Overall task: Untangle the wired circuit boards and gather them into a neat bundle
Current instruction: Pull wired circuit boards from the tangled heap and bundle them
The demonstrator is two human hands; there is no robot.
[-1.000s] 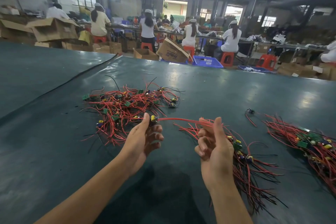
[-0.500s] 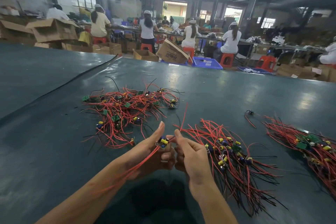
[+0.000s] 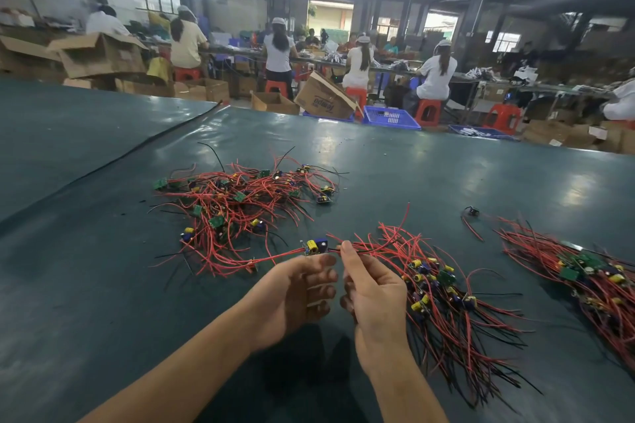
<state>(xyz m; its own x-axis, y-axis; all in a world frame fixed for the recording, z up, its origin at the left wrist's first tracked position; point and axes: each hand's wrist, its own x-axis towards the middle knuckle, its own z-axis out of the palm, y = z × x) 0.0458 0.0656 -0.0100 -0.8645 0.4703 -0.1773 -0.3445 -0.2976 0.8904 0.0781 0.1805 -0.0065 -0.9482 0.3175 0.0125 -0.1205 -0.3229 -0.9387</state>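
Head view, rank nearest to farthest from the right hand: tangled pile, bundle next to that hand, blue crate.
1. Sorted bundle: just right of the right hand, which pinches the wired board's lead.
2. Tangled pile: on the table, ahead and left.
3. Blue crate: beyond the table's far edge.

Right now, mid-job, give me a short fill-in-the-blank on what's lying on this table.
1. The tangled pile lies to the ___ of the left hand.
2. Most of its wires are ___.
3. The circuit board held at that hand's fingertips carries a yellow capacitor and a ___ part.
4. The sorted bundle lies beside the ___ hand.
Missing: left, red, blue, right.
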